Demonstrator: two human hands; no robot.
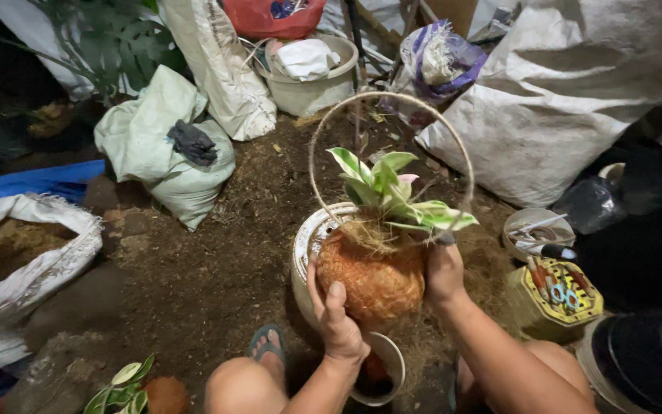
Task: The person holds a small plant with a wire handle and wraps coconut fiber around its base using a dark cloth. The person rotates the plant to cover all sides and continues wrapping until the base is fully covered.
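Fingers of the left hand [336,318] wrap the left flank of the orange fibre ball [371,277], thumb up; grasping it. Right hand [444,270] presses the ball's right side, fingertips up at the rim, also gripping. Ball sits frame centre, held above a white bucket [308,239] it partly hides. One variegated green plant [392,192] grows out of the top. One twine hoop [392,146] arches from the ball over the plant.

Outward:
- 6 o'clock: small white cup [389,368] under the ball, between the knees; one foot in a blue sandal [268,345] at 7.
- 3–4 o'clock: yellow tin [553,300] with scissors and tools, one shallow dish [536,230] above it, black pot [645,360] at 4.
- 12 o'clock: grey tub [312,80] with cloth inside, red basin [273,19] behind.
- 1–2 o'clock: large white sack [561,100].
- 10–11 o'clock: two more sacks, one pale green [158,146] with a dark glove on it, one white [220,65].
- 9 o'clock: open sack of brown fibre [24,253].
- 7 o'clock: second fibre ball with plant [136,389], on the ground.

Loose soil covers the floor [216,253]. Nothing blocks either hand.
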